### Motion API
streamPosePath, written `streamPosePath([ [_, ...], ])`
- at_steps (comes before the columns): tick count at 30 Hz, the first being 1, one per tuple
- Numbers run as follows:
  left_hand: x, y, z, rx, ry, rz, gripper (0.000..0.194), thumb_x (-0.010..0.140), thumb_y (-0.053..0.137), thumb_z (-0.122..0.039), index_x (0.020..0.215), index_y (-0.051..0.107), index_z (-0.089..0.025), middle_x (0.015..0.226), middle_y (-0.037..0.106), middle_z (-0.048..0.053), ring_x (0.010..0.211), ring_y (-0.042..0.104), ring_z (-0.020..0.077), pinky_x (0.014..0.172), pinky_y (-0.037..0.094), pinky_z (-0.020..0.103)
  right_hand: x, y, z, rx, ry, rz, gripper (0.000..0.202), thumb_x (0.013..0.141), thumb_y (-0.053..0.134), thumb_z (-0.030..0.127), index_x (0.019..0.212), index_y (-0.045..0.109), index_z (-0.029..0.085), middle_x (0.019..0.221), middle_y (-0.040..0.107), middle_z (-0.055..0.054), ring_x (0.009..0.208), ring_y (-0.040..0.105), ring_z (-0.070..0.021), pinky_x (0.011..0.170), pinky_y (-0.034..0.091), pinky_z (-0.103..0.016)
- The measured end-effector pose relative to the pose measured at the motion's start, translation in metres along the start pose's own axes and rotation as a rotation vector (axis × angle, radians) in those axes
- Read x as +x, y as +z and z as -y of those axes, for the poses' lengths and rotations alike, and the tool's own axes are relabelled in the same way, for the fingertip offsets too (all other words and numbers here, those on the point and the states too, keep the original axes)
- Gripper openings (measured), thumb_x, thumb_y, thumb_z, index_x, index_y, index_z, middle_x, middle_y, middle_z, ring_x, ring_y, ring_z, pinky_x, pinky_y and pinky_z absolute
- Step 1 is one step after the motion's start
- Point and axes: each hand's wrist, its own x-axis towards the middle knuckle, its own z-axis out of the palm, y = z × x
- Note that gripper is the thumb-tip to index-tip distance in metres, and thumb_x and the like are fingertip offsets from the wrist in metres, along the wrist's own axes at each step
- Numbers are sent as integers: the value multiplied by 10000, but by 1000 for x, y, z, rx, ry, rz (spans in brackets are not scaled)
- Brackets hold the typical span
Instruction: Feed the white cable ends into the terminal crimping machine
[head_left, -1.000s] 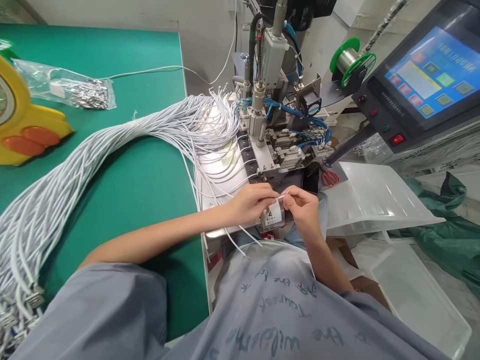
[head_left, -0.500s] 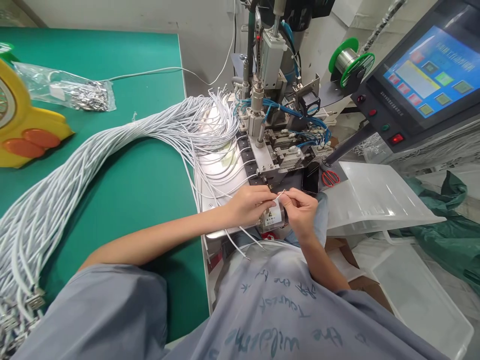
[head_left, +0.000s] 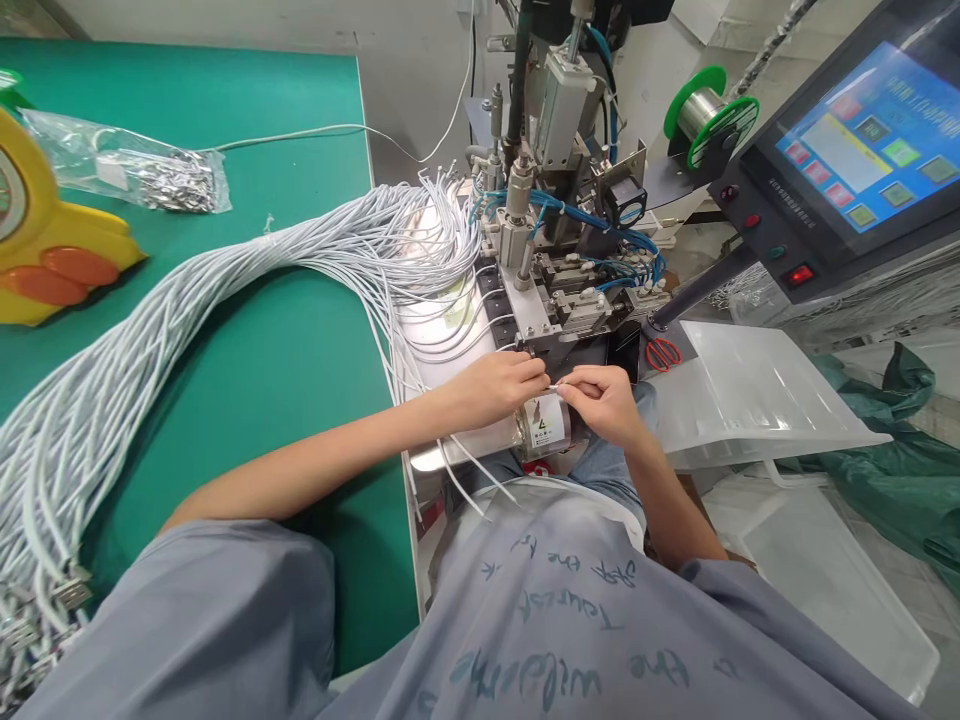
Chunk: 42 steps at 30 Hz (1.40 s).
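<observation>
My left hand (head_left: 504,387) is closed around a white cable near its end, at the front edge of the machine (head_left: 525,290). Fingertips of my right hand (head_left: 602,397) pinch the tip of the same cable (head_left: 553,388), just right of my left fingers. Both hands hover above a clear container with a white label (head_left: 545,420). A thick bundle of white cables (head_left: 225,265) runs across the green table (head_left: 247,420) and fans out on a white plate (head_left: 450,350) beside the machine. Two loose cable ends hang below my left forearm.
A control screen (head_left: 862,140) and a green solder spool (head_left: 705,115) stand at the right. Red-handled scissors (head_left: 663,355) lie by a translucent plastic bin (head_left: 757,390). On the left are a bag of metal parts (head_left: 176,182) and a yellow object (head_left: 60,240).
My right hand has turned, its fingers now more level against the cable tip. My left hand has shifted slightly up and left. The camera view has moved a little.
</observation>
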Motion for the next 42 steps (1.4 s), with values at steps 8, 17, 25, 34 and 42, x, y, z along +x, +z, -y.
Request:
streamPosePath([
  [8,-4,19,-12,-302,-219,-57,309,939,349,-210,868,634,-115,706,541,30,607,511,96,553,395,201,-4,26,-20,182,115,-281,227,727,609,361,654,667,154,610,583,-9,563,479,-102,544,397,-244],
  [17,-1,21,4,-14,-297,312,360,809,350,-3,1087,572,-67,942,553,113,681,589,140,599,472,248,25,15,-61,239,279,-61,269,679,593,376,800,663,145,748,650,-41,621,532,-114,584,436,-252],
  [25,-3,24,6,-23,-303,367,474,779,405,-5,1229,509,-112,901,554,85,681,597,153,602,475,250,31,27,-68,255,251,0,238,687,581,386,659,605,151,599,549,4,569,453,-97,554,370,-235],
  [34,-5,23,7,36,-209,370,379,817,404,-31,1172,521,-92,922,548,106,759,617,176,633,500,264,33,26,-67,300,363,49,246,644,595,394,663,592,148,565,514,24,546,444,-91,523,334,-227],
  [42,-3,22,7,85,-159,374,354,860,361,-28,1178,510,-76,952,556,121,806,634,188,678,516,284,34,29,-70,262,319,12,269,657,590,418,672,595,149,592,546,14,540,443,-86,545,385,-237],
])
